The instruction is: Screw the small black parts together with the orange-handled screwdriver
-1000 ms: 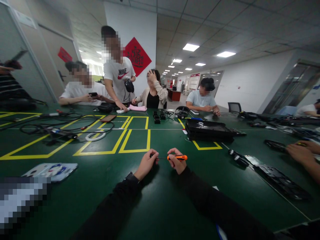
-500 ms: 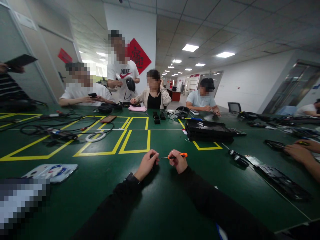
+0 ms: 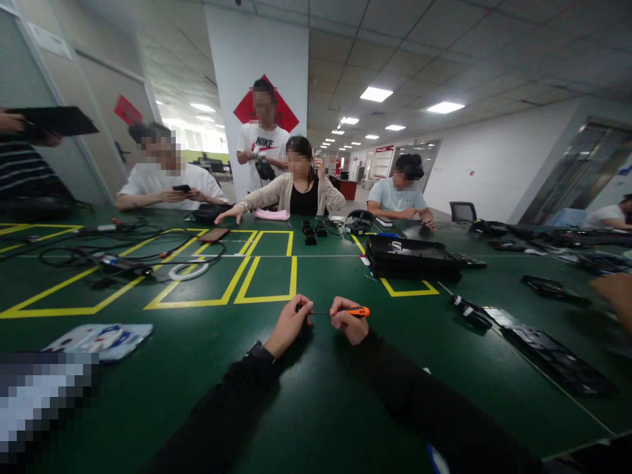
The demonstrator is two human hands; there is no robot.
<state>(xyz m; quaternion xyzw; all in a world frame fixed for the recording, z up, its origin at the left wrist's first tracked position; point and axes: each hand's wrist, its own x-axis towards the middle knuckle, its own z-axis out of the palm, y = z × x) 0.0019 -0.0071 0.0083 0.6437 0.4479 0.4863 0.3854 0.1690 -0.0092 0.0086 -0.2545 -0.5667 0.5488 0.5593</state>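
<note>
Inspector: Since the earlier frame, your hands have barely shifted; across the table the standing person in the white shirt has stepped back toward the pillar, and the seated person in the beige cardigan now reaches out over the green table.

Operator: And my hands?

Inspector: Your right hand is closed around the small orange-handled screwdriver, held level just above the table's near middle. Your left hand pinches its fingertips together at the thin shaft's tip; whether a screw or bit sits there is too small to tell.

Operator: Which step?

Inspector: By my judgement, you are tending the tip. Next calls for a steady grip.
</note>
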